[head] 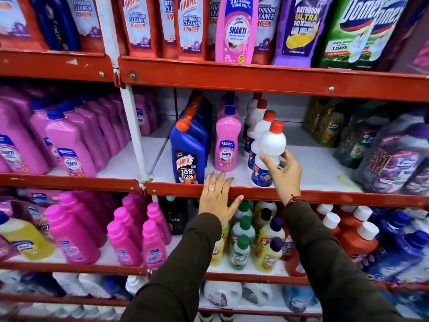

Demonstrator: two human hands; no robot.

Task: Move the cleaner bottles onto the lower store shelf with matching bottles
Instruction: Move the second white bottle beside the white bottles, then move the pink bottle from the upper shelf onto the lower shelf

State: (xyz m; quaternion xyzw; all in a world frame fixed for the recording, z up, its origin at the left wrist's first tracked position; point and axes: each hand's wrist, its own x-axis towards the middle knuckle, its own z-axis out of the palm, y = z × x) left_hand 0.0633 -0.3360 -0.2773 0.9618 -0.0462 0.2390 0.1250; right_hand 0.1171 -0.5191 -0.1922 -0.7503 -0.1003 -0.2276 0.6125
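My right hand grips the front white bottle with a red cap, which stands at the head of a row of matching white bottles on the middle shelf. My left hand lies flat and open on that shelf's red front edge, just below a pink Shakti bottle. A blue Harpic bottle stands left of the pink one. One more pink Shakti bottle stands on the top shelf among red Harpic bottles.
Many pink Shakti bottles fill the middle shelf's left bay. Dark and purple packs crowd its right end. Bare white shelf lies between the white bottles and those packs. The shelf below holds pink, yellow, green-capped and red bottles.
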